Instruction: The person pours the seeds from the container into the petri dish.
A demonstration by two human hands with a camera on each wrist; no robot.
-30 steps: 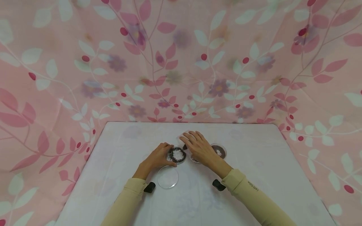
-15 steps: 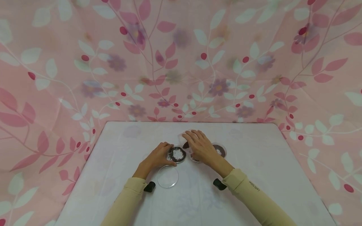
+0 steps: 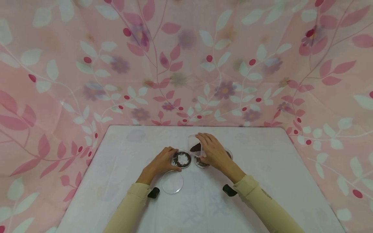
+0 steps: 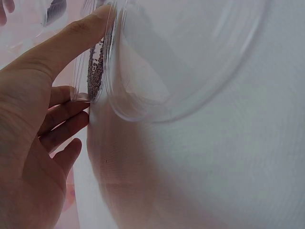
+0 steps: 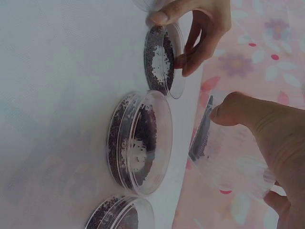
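My left hand (image 3: 161, 161) grips a clear petri dish (image 5: 179, 85) at its edge, thumb at the near side and fingers at the far side. Dark granules with a white granule patch (image 3: 183, 159) on top lie in it. In my right hand (image 3: 216, 152) is a clear plastic cup (image 5: 233, 152), held tilted above the table with dark brown granules (image 3: 196, 147) inside. Below that hand stands a second petri dish (image 5: 167, 136), partly hidden in the head view, also with dark granules and some white. A clear round lid (image 3: 172, 182) lies just in front of the left dish.
A third petri dish (image 5: 148, 214) with dark granules stands to the right, mostly behind my right hand in the head view. White cloth (image 3: 198, 207) covers the table, and pink floral fabric (image 3: 186, 64) hangs behind it. Black devices (image 3: 153, 193) sit at both wrists.
My right hand has shifted to the right with the cup, away from the left dish. The cup and its brown granules now show more fully. The left hand has stayed put.
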